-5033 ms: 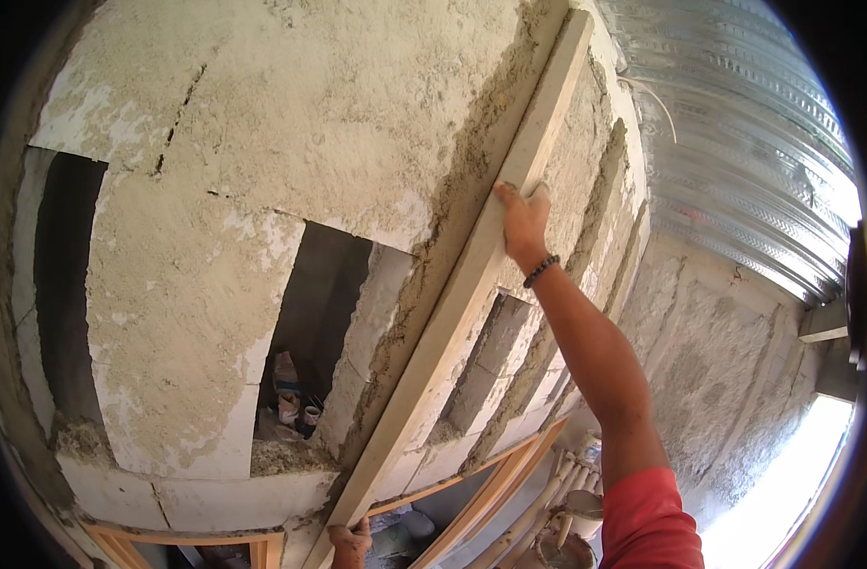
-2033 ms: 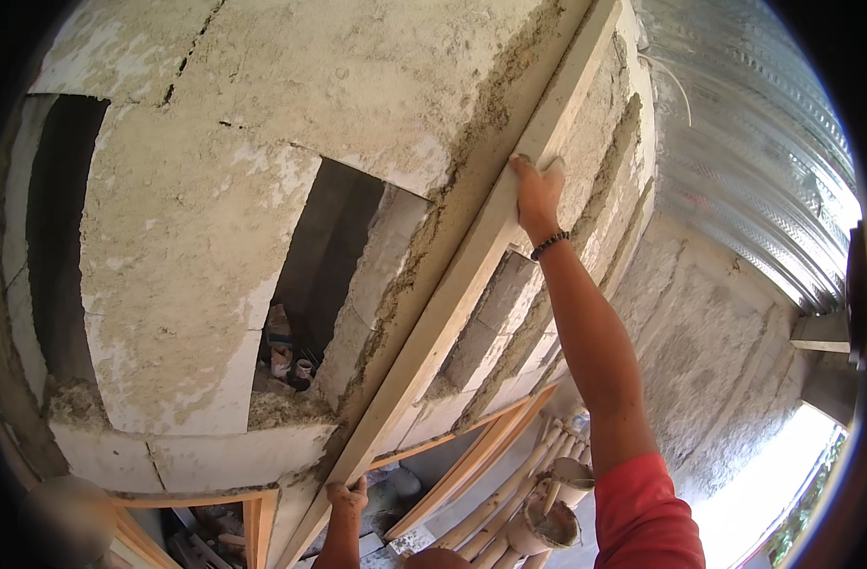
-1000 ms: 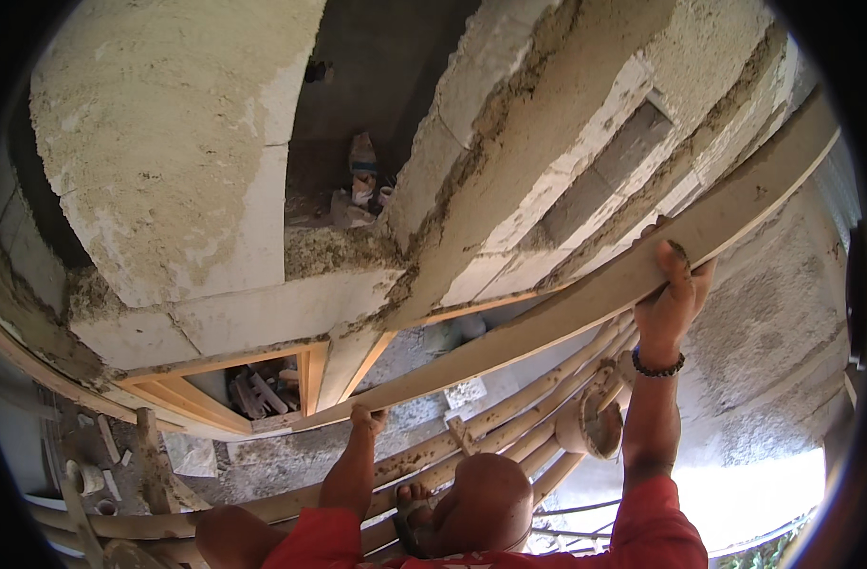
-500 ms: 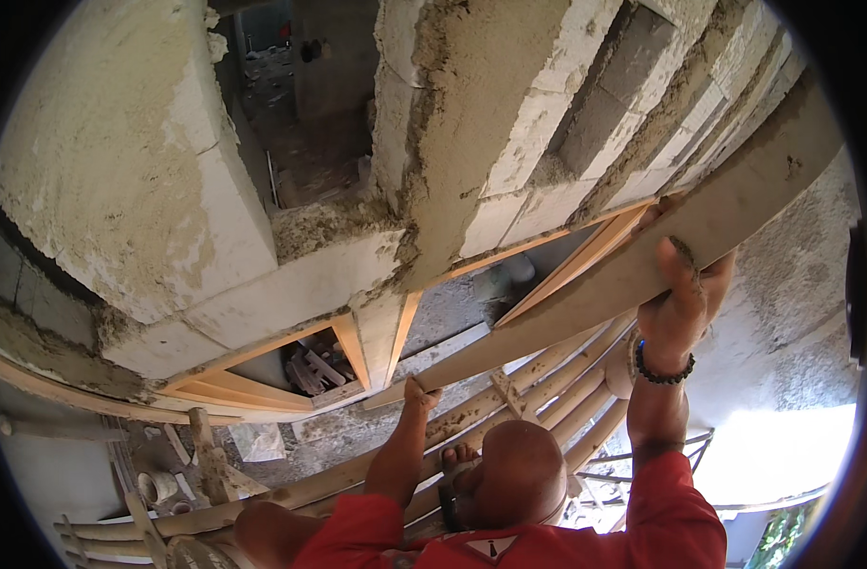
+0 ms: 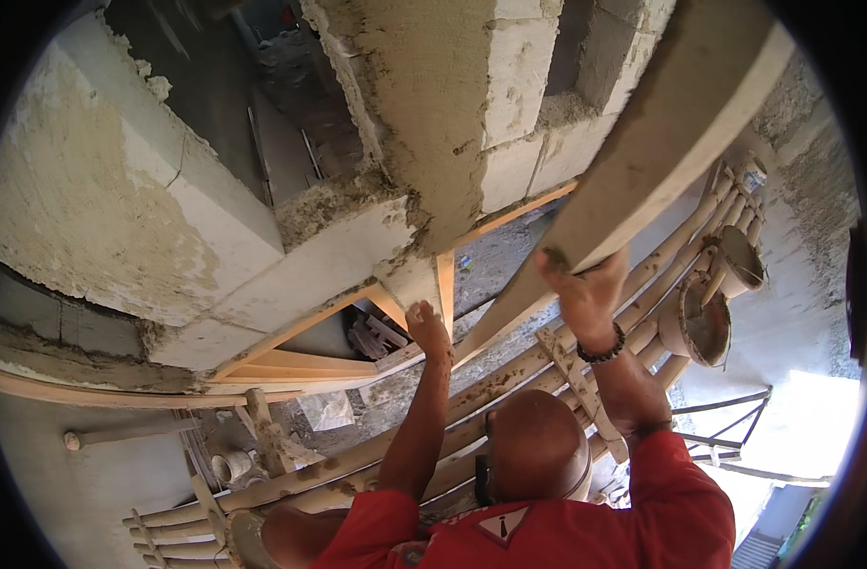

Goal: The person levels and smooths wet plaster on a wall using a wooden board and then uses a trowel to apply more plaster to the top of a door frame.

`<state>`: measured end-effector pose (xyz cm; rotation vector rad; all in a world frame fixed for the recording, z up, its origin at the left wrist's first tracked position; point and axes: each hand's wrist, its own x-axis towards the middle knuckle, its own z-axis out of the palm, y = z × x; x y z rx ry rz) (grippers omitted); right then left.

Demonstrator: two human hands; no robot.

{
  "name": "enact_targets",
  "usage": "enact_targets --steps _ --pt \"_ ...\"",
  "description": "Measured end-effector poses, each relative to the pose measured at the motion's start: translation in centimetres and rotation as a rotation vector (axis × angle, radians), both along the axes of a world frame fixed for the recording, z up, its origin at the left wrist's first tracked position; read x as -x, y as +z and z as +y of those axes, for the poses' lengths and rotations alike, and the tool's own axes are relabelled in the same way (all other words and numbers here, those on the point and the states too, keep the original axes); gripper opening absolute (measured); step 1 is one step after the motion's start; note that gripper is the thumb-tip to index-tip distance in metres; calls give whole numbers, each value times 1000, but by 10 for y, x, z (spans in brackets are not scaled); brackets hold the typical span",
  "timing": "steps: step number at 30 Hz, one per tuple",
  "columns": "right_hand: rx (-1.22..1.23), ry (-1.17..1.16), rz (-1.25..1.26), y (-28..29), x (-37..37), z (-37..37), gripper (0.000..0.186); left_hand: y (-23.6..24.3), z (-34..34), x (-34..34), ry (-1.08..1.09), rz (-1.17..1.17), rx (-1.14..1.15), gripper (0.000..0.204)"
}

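Observation:
A long grey-beige board (image 5: 633,161) slants from the upper right down to the wooden frame at the middle. My right hand (image 5: 585,289) is closed around the board's lower edge, thumb on the near face and fingers partly hidden behind it. A dark beaded bracelet is on that wrist. Just left of the board's lower end my left hand (image 5: 429,332) is raised, off the board, its fingers apart and holding nothing. Behind that hand stands the pale post between triangular openings of the wooden frame (image 5: 291,356). A half-plastered block wall (image 5: 253,266) rises above the frame.
Bamboo scaffold poles (image 5: 405,446) run below my arms. Two mortar-smeared buckets (image 5: 694,327) and a small tub (image 5: 751,174) stand along the poles at right. A tipped pale container (image 5: 230,465) and a pale sheet or bag (image 5: 326,410) lie at lower left.
My left hand has let go of the board's lower end and moved up. My right hand has shifted left and down in view, and the board now slants more steeply. The view has turned.

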<state>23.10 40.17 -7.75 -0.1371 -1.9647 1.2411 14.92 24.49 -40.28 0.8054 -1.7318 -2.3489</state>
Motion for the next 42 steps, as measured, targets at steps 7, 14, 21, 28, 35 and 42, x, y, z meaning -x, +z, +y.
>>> enact_targets --steps 7,14,21,28,35,42 --pt "76 87 -93 -76 17 -36 65 292 -41 -12 -252 806 -78 80" --pt "26 380 -48 -148 21 -83 91 389 -34 -43 -360 1048 390 115" --pt "-42 549 -177 -209 12 -116 87 356 -31 -43 32 652 553 73" --pt "-57 665 -243 -261 6 -123 82 299 -49 -46 160 354 611 61" --pt "-199 688 -638 -310 -35 -74 70 224 -53 -60 109 182 544 60" --pt "-189 460 -740 -313 -64 -5 34 139 -71 -64 60 167 456 58"
